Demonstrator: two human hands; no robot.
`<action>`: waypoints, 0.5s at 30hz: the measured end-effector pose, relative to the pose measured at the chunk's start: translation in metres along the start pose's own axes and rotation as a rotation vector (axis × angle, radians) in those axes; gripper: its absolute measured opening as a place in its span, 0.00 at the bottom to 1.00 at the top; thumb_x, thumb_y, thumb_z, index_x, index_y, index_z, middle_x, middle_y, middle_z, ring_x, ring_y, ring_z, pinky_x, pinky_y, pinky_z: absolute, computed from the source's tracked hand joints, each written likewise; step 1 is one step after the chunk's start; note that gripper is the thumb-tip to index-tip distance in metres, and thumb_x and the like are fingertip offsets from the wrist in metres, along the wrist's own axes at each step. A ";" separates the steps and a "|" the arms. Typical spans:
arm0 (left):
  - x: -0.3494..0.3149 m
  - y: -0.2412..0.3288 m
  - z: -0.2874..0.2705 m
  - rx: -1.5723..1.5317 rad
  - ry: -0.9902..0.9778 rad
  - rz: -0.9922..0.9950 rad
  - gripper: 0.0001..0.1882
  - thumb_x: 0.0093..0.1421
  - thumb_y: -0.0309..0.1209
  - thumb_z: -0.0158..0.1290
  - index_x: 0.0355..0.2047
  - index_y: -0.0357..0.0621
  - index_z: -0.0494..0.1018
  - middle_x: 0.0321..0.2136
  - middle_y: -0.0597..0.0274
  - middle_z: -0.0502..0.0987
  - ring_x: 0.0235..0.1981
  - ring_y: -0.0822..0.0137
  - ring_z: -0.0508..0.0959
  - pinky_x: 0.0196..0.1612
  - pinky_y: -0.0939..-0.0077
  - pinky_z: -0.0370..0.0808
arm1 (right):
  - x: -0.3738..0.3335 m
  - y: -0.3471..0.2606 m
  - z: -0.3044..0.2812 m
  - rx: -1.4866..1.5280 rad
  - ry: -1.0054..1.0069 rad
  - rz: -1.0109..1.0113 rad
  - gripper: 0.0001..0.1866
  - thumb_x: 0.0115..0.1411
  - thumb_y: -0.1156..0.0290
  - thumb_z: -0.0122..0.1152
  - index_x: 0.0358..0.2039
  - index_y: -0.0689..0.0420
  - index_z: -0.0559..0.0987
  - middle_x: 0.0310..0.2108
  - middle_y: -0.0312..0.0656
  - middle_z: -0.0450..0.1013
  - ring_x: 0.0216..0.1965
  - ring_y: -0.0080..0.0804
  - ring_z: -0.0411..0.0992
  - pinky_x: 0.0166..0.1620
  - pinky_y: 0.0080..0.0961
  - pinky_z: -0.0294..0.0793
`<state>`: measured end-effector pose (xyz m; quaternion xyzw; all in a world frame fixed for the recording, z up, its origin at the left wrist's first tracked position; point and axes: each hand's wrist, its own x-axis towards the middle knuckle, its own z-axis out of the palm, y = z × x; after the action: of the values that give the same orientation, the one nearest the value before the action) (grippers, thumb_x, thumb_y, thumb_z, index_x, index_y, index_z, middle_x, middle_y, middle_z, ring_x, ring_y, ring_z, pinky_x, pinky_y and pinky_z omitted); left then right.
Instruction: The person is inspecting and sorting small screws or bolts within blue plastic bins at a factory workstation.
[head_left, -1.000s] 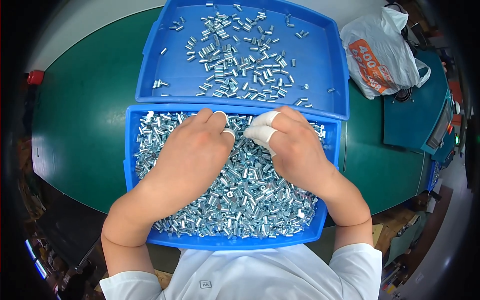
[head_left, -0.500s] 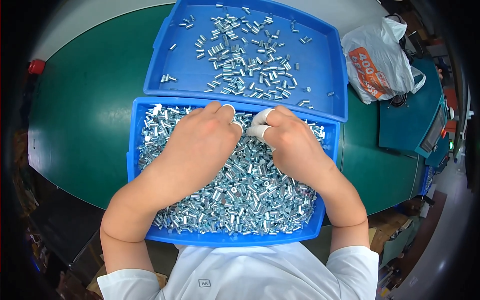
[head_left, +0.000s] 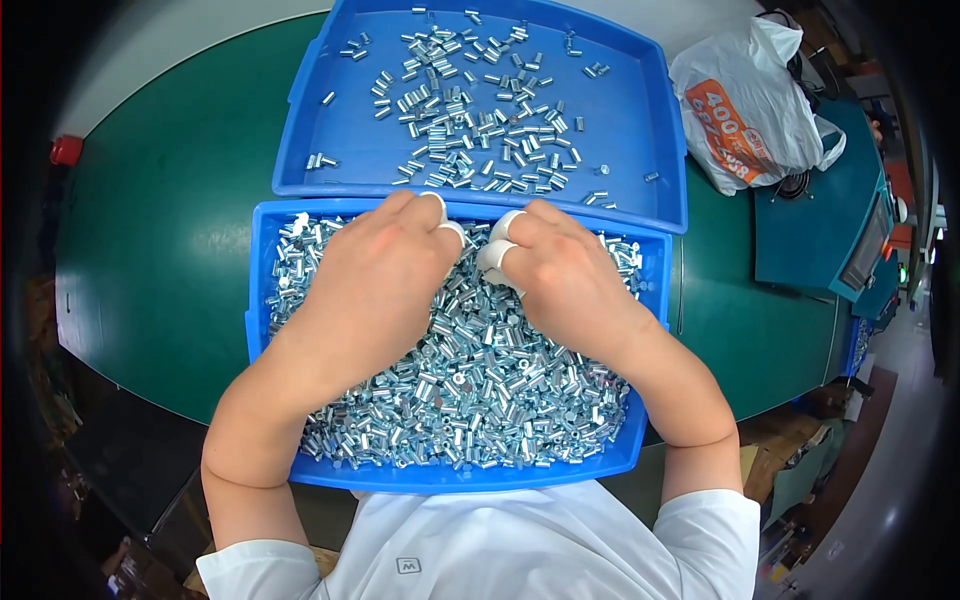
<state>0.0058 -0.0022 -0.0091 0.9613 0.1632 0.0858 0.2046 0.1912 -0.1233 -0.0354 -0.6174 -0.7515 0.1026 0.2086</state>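
Note:
My left hand (head_left: pixel 385 270) and my right hand (head_left: pixel 570 280) are side by side over the far part of a near blue tray (head_left: pixel 258 300). The tray is heaped with small silvery metal sleeves (head_left: pixel 480 395), some with flanged heads, like rivet nuts. Both hands have curled fingers, with white finger cots on several of them. A small gap separates the fingertips, just above the heap. Whatever the fingers pinch is hidden by the hands.
Beyond the near tray, a second blue tray (head_left: pixel 630 120) holds scattered sleeves (head_left: pixel 440 140). Both trays are on a green table (head_left: pixel 180 250). At the right are a white plastic bag (head_left: pixel 790 100) with an orange patch and a teal machine (head_left: pixel 810 230). A red knob (head_left: pixel 66 151) is at the far left.
The whole view has shifted slightly, so trays and bag appear further left and higher. My hands remain over the same part of the heap, their fingertips slightly further apart.

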 end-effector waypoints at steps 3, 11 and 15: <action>0.002 -0.005 0.003 -0.160 0.093 -0.026 0.13 0.49 0.13 0.59 0.36 0.37 0.78 0.33 0.54 0.75 0.36 0.55 0.77 0.39 0.64 0.76 | 0.002 0.002 -0.003 0.048 0.045 -0.008 0.15 0.41 0.86 0.68 0.32 0.58 0.82 0.35 0.42 0.75 0.39 0.43 0.74 0.42 0.36 0.75; 0.004 0.010 0.002 -1.103 -0.051 -0.374 0.07 0.64 0.17 0.58 0.42 0.35 0.77 0.36 0.62 0.81 0.33 0.75 0.81 0.36 0.80 0.78 | -0.009 0.003 -0.007 0.819 0.253 0.257 0.09 0.61 0.84 0.63 0.42 0.62 0.81 0.36 0.42 0.77 0.36 0.27 0.78 0.37 0.24 0.78; 0.001 0.011 0.007 -1.084 -0.013 -0.338 0.09 0.64 0.17 0.58 0.44 0.36 0.76 0.36 0.61 0.81 0.33 0.74 0.82 0.34 0.81 0.78 | -0.012 -0.003 -0.010 1.158 0.169 0.400 0.09 0.66 0.83 0.60 0.46 0.64 0.79 0.42 0.41 0.76 0.39 0.24 0.78 0.42 0.20 0.81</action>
<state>0.0112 -0.0138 -0.0105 0.6799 0.2461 0.1175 0.6807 0.1948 -0.1366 -0.0276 -0.5387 -0.4244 0.4819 0.5453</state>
